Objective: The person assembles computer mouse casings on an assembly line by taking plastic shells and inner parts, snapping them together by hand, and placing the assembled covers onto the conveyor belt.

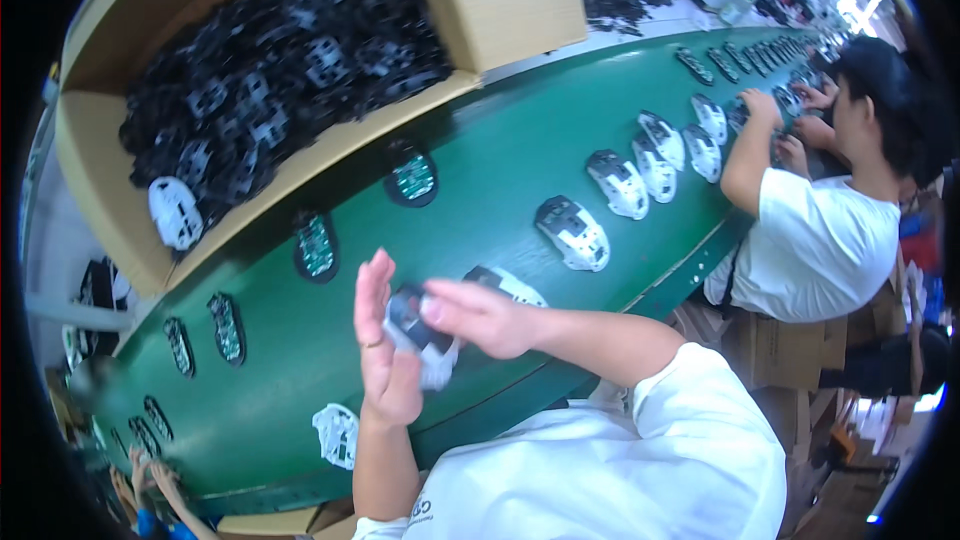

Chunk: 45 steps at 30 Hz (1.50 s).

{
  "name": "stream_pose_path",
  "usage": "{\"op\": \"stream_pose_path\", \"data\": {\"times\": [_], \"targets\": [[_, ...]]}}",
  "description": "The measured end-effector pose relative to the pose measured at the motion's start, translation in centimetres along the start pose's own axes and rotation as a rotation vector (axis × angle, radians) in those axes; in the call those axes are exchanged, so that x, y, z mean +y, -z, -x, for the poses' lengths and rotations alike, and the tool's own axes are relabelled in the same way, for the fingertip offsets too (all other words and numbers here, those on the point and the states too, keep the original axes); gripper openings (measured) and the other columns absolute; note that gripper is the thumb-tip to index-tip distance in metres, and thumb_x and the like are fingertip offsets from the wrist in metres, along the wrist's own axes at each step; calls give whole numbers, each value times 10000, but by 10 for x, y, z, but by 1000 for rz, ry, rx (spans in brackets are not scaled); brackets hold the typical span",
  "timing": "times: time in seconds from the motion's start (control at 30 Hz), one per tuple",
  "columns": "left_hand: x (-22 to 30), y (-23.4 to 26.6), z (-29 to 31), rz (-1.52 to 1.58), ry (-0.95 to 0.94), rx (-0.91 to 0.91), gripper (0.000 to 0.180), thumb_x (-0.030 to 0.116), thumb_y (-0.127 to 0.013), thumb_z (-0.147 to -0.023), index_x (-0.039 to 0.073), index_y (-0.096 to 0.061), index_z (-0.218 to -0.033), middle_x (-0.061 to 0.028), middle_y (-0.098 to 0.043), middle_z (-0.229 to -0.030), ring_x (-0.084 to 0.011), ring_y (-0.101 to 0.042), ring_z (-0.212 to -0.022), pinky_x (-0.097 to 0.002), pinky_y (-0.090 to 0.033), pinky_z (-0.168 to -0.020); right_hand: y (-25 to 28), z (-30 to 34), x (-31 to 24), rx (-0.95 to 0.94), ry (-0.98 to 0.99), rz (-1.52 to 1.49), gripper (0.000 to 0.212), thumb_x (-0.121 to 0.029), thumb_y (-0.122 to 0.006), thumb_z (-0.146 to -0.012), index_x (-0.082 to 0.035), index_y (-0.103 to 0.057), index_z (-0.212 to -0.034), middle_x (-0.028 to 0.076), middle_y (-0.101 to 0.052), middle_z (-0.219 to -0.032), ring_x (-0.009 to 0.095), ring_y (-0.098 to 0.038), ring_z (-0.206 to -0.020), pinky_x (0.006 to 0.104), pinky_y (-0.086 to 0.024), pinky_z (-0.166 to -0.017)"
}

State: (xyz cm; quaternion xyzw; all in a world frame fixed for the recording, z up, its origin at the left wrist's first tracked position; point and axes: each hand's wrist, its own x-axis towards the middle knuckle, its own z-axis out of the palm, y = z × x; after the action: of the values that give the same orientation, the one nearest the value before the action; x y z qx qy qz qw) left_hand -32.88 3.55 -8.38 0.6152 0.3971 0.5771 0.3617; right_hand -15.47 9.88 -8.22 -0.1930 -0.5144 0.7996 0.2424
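My left hand (383, 345) is raised above the green conveyor belt (500, 150) with its fingers straight, its palm against a black and white computer mouse part (418, 332). My right hand (480, 315) comes in from the right and presses the same part with fingers and thumb. Just behind my hands lies another white mouse assembly (510, 285) on the belt. A white shell part (338, 433) sits on the belt near my left forearm.
A large cardboard box (100, 180) of black plastic parts stands beyond the belt. Mouse bases with green circuit boards (316, 245) and white assemblies (572, 232) lie along the belt. A co-worker in a white shirt (820, 240) works at the right; another person's hand (140, 470) shows at the lower left.
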Motion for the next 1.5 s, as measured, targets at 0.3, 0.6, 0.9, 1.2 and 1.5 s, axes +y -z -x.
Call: {"op": "stream_pose_path", "data": {"times": [0.3,0.6,0.9,1.2,1.5], "targets": [[-1,7,-1,462,38,230,589,284,-339,-1096,4,-579,-637,-183,-645,-753,-273,-612,-752,-393,-520,-727,-28,-4,35,-160,-325,-464,597,-465,-460,-1084,-7,-366,-1455,160,-636,-1198,267,-723,-985,412,-639,-792],[16,15,-6,339,-25,147,613,403,-406,-1073,30,-505,-596,-122,-568,-625,-199,-503,-594,-328,-402,-546,-28,-5,37,-404,-449,-605,591,-503,-624,-1005,14,-562,-1284,161,-695,-1174,258,-730,-1023,413,-604,-903],[24,7,-4,309,-78,221,752,530,-168,-1100,59,-517,-629,-81,-546,-641,-198,-473,-666,-352,-428,-662,-27,-7,37,-465,-484,-657,582,-517,-658,-976,19,-595,-1195,172,-729,-1040,280,-764,-891,417,-647,-772],[19,15,1,349,-34,179,717,552,-309,-1094,70,-473,-590,-74,-548,-598,-167,-432,-610,-285,-362,-530,-35,-7,41,-413,-493,-650,558,-495,-678,-969,10,-598,-1191,166,-727,-1041,268,-764,-886,415,-648,-769],[40,31,-1,-11,134,107,704,465,-695,-852,-27,-548,-1333,-205,-591,-1342,-323,-598,-1219,-439,-475,-1032,-31,-2,25,-133,106,139,396,-229,-830,-891,-42,-586,-1140,38,-656,-1038,103,-627,-969,297,-531,-819]]}}
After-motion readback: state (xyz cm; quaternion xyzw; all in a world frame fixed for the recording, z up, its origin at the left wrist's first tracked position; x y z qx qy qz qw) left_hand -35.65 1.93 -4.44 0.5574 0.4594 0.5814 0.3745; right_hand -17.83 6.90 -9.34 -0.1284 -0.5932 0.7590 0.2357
